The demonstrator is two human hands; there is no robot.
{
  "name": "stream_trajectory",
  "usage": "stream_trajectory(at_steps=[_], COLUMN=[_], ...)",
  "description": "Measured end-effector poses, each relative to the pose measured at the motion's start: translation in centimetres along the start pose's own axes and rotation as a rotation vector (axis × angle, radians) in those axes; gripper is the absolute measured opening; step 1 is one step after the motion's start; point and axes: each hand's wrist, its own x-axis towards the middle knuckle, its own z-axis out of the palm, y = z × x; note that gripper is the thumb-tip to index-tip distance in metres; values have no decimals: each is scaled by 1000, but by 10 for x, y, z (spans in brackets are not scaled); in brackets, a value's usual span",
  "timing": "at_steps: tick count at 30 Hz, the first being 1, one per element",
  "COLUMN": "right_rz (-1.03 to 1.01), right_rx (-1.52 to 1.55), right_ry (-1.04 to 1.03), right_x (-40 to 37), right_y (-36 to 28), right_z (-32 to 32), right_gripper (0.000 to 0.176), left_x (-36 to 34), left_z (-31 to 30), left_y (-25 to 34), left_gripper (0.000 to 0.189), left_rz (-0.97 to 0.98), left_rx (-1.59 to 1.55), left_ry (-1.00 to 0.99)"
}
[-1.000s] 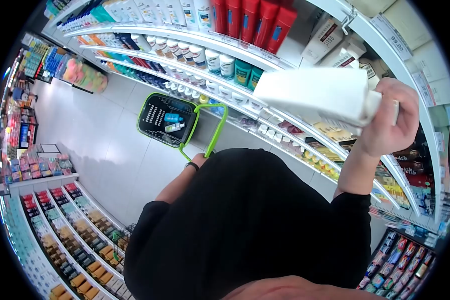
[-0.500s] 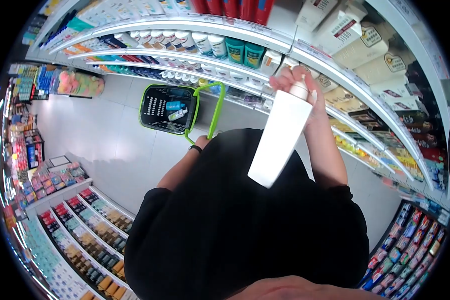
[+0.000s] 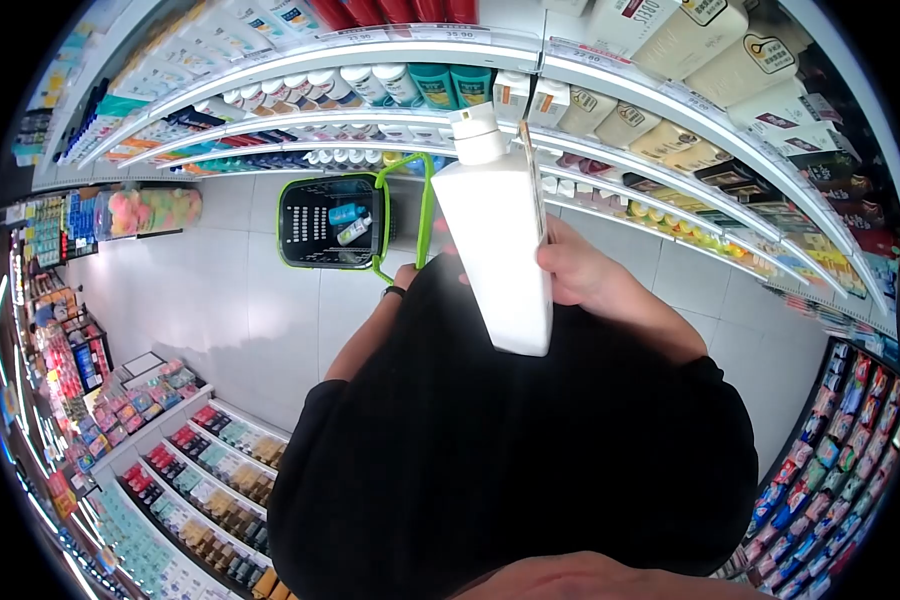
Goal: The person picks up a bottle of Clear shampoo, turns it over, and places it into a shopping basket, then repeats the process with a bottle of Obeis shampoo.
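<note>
A large white pump bottle is upright in front of my chest, its cap at the top. My right hand is closed around the bottle's body, thumb on the right side and fingertips showing past the left edge. Along the right edge of the bottle runs a thin strip that I cannot make out. My left hand is wrapped round the green handle of a black shopping basket, partly hidden by my shirt. Inside the basket lie a blue bottle and a white bottle.
Curved store shelves with several rows of bottles and tubes stretch ahead and to the right. A bin of colourful puffs stands at the left. Product racks are behind me on the left, and another rack is on the right.
My right hand has shifted from the bottle's pump top down to its side. The bottle has swung more upright and moved left. My left hand still holds the basket handle.
</note>
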Motion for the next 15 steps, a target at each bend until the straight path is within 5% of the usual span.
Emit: stream_trajectory(at_steps=[7, 11, 13, 15], right_rz=[13, 138, 109, 104], right_rx=[-135, 184, 480, 418], right_ry=[174, 194, -36, -55], right_x=[-9, -8, -5, -6], right_y=[-11, -13, -15, -11], right_z=[-8, -19, -24, -32], right_gripper=[91, 94, 96, 100], left_x=[7, 15, 20, 29], left_z=[13, 19, 21, 25], left_y=[-11, -22, -28, -43], left_gripper=[51, 50, 50, 49], left_rz=[-17, -27, -31, -10], left_rx=[-9, -12, -15, 15], left_ry=[7, 9, 13, 25])
